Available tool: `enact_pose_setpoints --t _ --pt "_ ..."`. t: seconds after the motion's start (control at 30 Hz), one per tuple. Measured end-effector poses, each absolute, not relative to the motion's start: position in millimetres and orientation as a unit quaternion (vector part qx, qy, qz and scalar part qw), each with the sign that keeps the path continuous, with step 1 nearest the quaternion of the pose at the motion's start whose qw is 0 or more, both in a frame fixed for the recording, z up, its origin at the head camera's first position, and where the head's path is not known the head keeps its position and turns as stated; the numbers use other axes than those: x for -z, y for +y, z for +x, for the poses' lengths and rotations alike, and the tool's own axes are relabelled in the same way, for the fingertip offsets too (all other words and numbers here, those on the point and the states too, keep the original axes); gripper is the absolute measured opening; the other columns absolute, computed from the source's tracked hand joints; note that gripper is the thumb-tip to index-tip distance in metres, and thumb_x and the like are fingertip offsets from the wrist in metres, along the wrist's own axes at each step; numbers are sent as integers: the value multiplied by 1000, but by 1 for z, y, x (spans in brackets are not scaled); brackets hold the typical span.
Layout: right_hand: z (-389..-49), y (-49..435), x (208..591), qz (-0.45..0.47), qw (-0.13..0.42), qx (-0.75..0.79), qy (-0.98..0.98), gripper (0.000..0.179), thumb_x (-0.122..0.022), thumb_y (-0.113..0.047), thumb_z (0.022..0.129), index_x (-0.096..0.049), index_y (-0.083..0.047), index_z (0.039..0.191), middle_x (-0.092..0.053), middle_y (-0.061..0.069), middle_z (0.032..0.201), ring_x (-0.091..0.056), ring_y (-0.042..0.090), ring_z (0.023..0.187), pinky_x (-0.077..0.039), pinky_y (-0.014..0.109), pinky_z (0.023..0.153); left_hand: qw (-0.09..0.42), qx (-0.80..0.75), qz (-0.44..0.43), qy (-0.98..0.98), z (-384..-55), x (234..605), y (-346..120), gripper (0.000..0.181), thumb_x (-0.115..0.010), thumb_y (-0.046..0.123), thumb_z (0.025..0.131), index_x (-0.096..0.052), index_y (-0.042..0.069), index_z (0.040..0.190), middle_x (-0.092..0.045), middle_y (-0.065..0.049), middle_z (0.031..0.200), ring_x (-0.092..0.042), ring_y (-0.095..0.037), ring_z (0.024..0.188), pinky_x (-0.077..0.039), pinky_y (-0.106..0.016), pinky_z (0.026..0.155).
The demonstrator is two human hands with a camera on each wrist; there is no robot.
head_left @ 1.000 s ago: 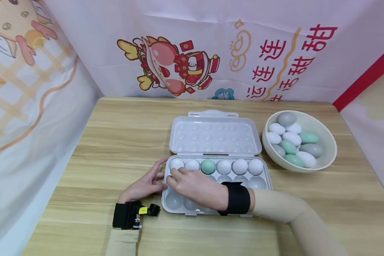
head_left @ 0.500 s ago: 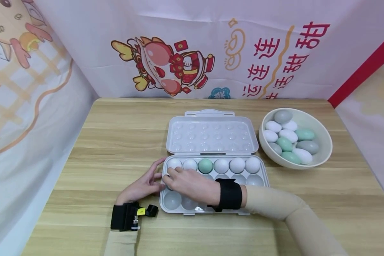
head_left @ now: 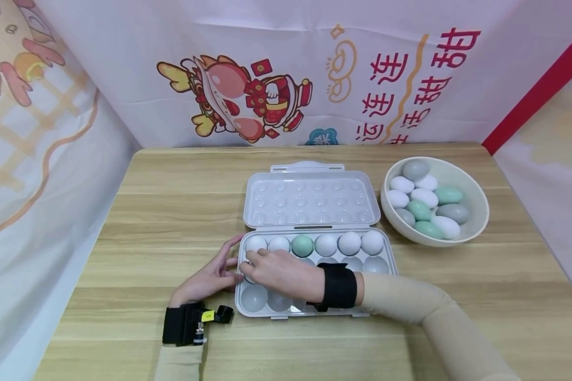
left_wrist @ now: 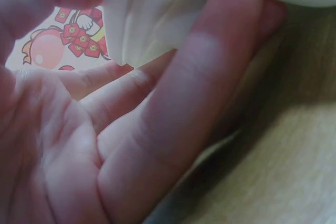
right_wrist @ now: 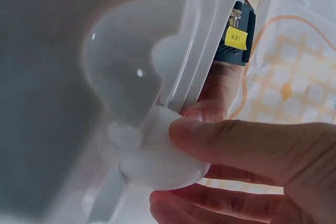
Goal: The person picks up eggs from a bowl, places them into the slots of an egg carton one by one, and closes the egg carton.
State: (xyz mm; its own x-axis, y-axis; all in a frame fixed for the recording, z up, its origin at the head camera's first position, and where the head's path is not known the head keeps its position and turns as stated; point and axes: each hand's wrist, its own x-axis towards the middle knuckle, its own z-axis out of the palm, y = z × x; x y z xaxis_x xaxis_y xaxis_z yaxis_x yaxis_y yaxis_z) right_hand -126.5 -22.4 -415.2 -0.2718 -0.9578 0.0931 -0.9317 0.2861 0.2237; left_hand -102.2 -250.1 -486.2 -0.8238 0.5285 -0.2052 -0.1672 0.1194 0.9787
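A light grey plastic egg box point(head_left: 254, 299) lies open on the table. Eggs fill its back row, white ones and a green egg point(head_left: 302, 246). My right hand point(head_left: 286, 272) reaches across the box to the left end of the middle row. There its thumb and fingers pinch a white egg point(right_wrist: 163, 163), seated low at a cup in the right wrist view; in the head view the hand mostly hides it. My left hand point(head_left: 207, 278) rests against the box's left side, fingers fairly straight, thumb and fingertips touching the wall point(left_wrist: 152, 19).
Behind the cups the dimpled lid point(head_left: 312, 209) lies folded back flat. A cream bowl point(head_left: 482, 211) to the right of the box holds several white, green and grey eggs. A printed cloth point(head_left: 248, 21) hangs behind the wooden table point(head_left: 186, 196).
The head view has drifted, so the scene sits slightly farther left. Both hands stay in nearly the same place on the egg box.
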Motion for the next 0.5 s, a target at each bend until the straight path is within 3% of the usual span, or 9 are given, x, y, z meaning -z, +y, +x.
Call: enact_pose_setpoints --t 0.3,0.5 --pt "-133 -18 404 575 105 44 -810 13 -61 -9 90 -62 -15 102 -56 -2 90 -58 12 74 -49 21 47 268 -660 123 692 -102 487 -249 88 -56 -2 92 -1 27 155 -44 -32 135 -63 -32 102 -54 -38 83" --pt "-143 -6 396 550 90 7 -830 15 -66 -8 85 -61 -13 98 -55 0 85 -58 15 70 -49 24 47 269 -666 120 685 -101 486 -248 88 -58 0 93 -2 28 155 -40 -34 137 -62 -35 104 -54 -41 85"
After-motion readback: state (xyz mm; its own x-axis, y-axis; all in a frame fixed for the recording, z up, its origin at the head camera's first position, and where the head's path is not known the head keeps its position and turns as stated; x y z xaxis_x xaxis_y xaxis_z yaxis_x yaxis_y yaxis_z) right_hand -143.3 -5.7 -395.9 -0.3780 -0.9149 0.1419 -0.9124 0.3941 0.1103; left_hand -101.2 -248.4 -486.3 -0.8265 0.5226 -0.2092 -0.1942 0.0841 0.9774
